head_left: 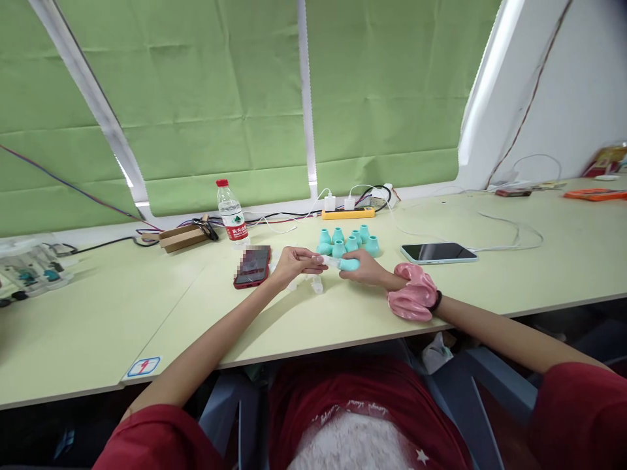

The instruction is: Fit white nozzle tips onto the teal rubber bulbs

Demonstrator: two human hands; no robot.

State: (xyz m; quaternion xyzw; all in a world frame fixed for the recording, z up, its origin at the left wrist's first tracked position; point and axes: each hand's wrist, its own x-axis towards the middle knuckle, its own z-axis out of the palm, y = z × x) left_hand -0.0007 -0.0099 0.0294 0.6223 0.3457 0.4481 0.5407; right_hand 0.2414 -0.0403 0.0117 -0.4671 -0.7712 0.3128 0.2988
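My right hand (365,269) is closed around a turquoise bulb-shaped piece (349,264), its narrow end pointing left. A clear, whitish plastic piece (331,261) meets that narrow end, and my left hand (300,262) pinches its other side. Whether the clear piece sits inside the turquoise one or only touches it, I cannot tell. Just behind my hands stand several like turquoise pieces (338,248) in a loose group, necks up. Small clear plastic parts (317,284) lie on the table below my left hand, partly hidden by it.
Left of my hands lies a phone in a red case (253,266); another phone (439,252) lies to the right. Behind are a water bottle (232,214), a cardboard box (183,237) and a yellow power strip (348,213) with cables. A clear container (32,267) stands far left.
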